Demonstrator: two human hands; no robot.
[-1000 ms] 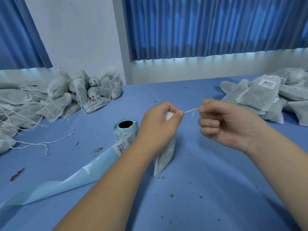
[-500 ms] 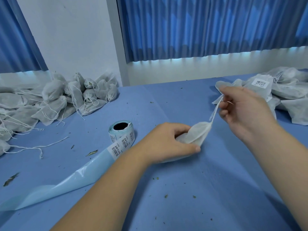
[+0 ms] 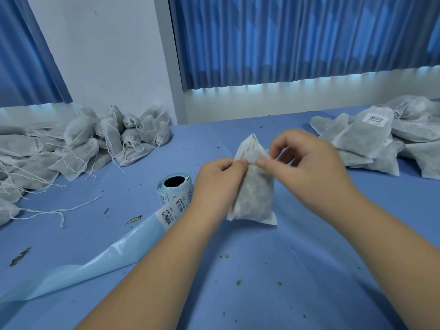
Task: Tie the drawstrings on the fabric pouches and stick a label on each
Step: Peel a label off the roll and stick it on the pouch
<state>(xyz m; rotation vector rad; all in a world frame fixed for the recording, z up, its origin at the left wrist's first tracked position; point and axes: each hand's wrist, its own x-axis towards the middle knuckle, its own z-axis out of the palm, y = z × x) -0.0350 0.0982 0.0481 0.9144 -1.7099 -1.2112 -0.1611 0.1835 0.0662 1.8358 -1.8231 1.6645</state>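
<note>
Since half a second ago the pouch (image 3: 254, 186) has gone from lying on its side under my left hand (image 3: 216, 184) to standing upright on its bottom edge, and my right hand (image 3: 307, 167) has come in from where it was drawing the string up and away; both hands now meet at the pouch's upper part.

The pouch stands on the table (image 3: 262, 294) to the right of the label roll (image 3: 175, 189), with my left hand between the two. It is pale, filled and bulging, and tapers to a point at the top. My left fingers are clamped on its left edge below the peak, thumb and forefinger pinching the fabric. My right thumb and forefinger pinch the fabric on the other side, at about the same height, with the remaining fingers curled behind. I cannot make out the drawstring at the neck.

The label roll stands on end, and its glossy blue backing strip (image 3: 95, 263) trails from it toward my left, with a few barcode labels on the stretch nearest the roll. Left of the roll and farther back lies a heap of pouches with loose strings (image 3: 78, 148). One stray string (image 3: 54, 211) lies on the table left of the roll. Well to the right of the roll, beyond the pouch, is a stack of flat pouches (image 3: 371, 144), the top one bearing a barcode label (image 3: 377, 119). Dry leaf crumbs dot the table.
</note>
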